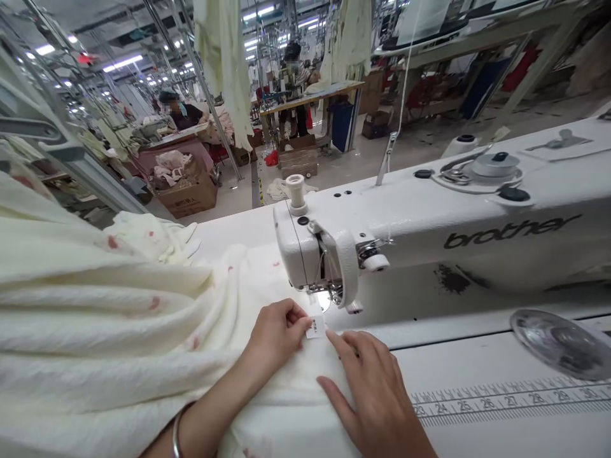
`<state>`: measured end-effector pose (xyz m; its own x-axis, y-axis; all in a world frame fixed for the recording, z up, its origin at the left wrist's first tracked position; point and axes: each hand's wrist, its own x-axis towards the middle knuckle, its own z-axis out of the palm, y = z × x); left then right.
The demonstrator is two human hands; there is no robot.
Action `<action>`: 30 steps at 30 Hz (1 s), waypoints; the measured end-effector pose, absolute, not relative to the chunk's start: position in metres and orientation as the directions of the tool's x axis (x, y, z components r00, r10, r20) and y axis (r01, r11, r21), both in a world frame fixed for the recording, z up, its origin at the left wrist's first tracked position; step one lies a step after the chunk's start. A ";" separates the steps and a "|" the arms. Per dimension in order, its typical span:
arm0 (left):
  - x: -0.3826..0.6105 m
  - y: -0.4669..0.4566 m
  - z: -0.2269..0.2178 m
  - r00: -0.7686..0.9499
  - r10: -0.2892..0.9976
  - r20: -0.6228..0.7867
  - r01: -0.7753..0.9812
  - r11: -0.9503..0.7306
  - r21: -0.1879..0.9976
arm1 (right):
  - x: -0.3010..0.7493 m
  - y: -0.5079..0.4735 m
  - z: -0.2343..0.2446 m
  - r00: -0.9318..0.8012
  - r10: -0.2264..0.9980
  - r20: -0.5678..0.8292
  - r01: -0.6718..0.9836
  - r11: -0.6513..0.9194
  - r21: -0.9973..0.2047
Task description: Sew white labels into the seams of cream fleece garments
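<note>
Between my hands a small white label with dark print lies on cream fabric patterned with small reddish marks. My left hand pinches the label's left edge between thumb and fingers. Close to the label's right edge rests the index fingertip of my right hand; its thumb is spread apart on the fabric. Just beyond the label stands the head of a white sewing machine, its needle area lit. The fabric reaches up to the needle area and spreads across the left of the table.
The machine's long arm runs to the right. A clear round dish sits beside a printed ruler scale on the table. Behind are a cardboard box, other workstations and two seated people.
</note>
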<state>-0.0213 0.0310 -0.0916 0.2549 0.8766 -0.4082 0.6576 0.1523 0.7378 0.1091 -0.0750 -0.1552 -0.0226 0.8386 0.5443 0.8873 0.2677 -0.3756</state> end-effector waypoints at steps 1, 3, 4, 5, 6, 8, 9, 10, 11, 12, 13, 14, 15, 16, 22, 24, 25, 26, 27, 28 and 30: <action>-0.021 0.031 -0.095 0.249 0.878 -0.408 0.667 0.149 0.730 | 0.110 -0.076 -0.155 -0.038 0.845 0.533 0.895 0.266 -0.358; -0.021 0.031 -0.099 0.238 0.890 -0.390 0.683 0.131 0.718 | 0.111 -0.077 -0.156 -0.057 0.861 0.506 0.898 0.265 -0.350; -0.020 0.030 -0.099 0.235 0.895 -0.380 0.689 0.122 0.715 | 0.111 -0.077 -0.156 -0.060 0.867 0.495 0.898 0.264 -0.353; -0.020 0.029 -0.099 0.235 0.897 -0.375 0.694 0.115 0.710 | 0.111 -0.077 -0.156 -0.060 0.872 0.486 0.897 0.262 -0.357; -0.020 0.029 -0.098 0.232 0.897 -0.376 0.702 0.113 0.703 | 0.111 -0.077 -0.156 -0.060 0.876 0.479 0.894 0.260 -0.363; -0.020 0.028 -0.097 0.223 0.896 -0.384 0.717 0.116 0.688 | 0.111 -0.077 -0.157 -0.058 0.882 0.467 0.890 0.258 -0.377; -0.019 0.028 -0.097 0.219 0.896 -0.387 0.722 0.118 0.682 | 0.111 -0.077 -0.157 -0.057 0.885 0.461 0.888 0.256 -0.381; -0.019 0.028 -0.097 0.214 0.896 -0.388 0.725 0.121 0.679 | 0.111 -0.077 -0.157 -0.056 0.888 0.457 0.888 0.254 -0.384; -0.019 0.028 -0.097 0.210 0.896 -0.391 0.725 0.126 0.677 | 0.111 -0.077 -0.157 -0.055 0.889 0.455 0.887 0.253 -0.386; -0.018 0.028 -0.096 0.207 0.897 -0.391 0.725 0.128 0.677 | 0.111 -0.077 -0.156 -0.055 0.889 0.454 0.887 0.253 -0.387; -0.018 0.028 -0.096 0.207 0.897 -0.391 0.724 0.129 0.677 | 0.111 -0.076 -0.156 -0.055 0.889 0.454 0.887 0.253 -0.387; -0.018 0.028 -0.096 0.205 0.897 -0.391 0.725 0.129 0.677 | 0.111 -0.076 -0.156 -0.055 0.889 0.454 0.886 0.253 -0.388; -0.018 0.028 -0.096 0.204 0.898 -0.390 0.724 0.130 0.677 | 0.111 -0.076 -0.156 -0.055 0.889 0.455 0.886 0.253 -0.388; -0.018 0.027 -0.096 0.203 0.899 -0.388 0.724 0.129 0.678 | 0.111 -0.076 -0.156 -0.054 0.889 0.456 0.887 0.252 -0.387; -0.017 0.027 -0.097 0.204 0.908 -0.365 0.732 0.106 0.673 | 0.115 -0.077 -0.159 -0.108 0.865 0.489 0.903 0.291 -0.315; -0.016 0.027 -0.099 0.206 0.916 -0.345 0.742 0.083 0.666 | 0.115 -0.076 -0.160 -0.120 0.858 0.500 0.909 0.298 -0.293; -0.015 0.026 -0.099 0.210 0.920 -0.332 0.750 0.066 0.658 | 0.114 -0.076 -0.159 -0.116 0.853 0.509 0.911 0.295 -0.287; -0.015 0.026 -0.099 0.215 0.922 -0.322 0.764 0.046 0.643 | 0.114 -0.075 -0.159 -0.110 0.845 0.524 0.913 0.294 -0.283; -0.016 0.025 -0.098 0.220 0.925 -0.310 0.786 0.020 0.618 | 0.113 -0.074 -0.158 -0.104 0.832 0.545 0.914 0.296 -0.279; -0.017 0.023 -0.097 0.227 0.931 -0.285 0.811 -0.019 0.584 | 0.112 -0.073 -0.157 -0.096 0.819 0.565 0.914 0.297 -0.276; -0.023 0.017 -0.091 0.273 0.944 -0.183 0.853 -0.150 0.500 | 0.111 -0.072 -0.154 -0.082 0.797 0.598 0.914 0.299 -0.273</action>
<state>-0.0225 0.0173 -0.0914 0.2734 0.9444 -0.1826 0.8528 -0.1502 0.5002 0.1108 -0.0722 -0.1542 -0.0825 0.7974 0.5978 0.9145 0.2990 -0.2727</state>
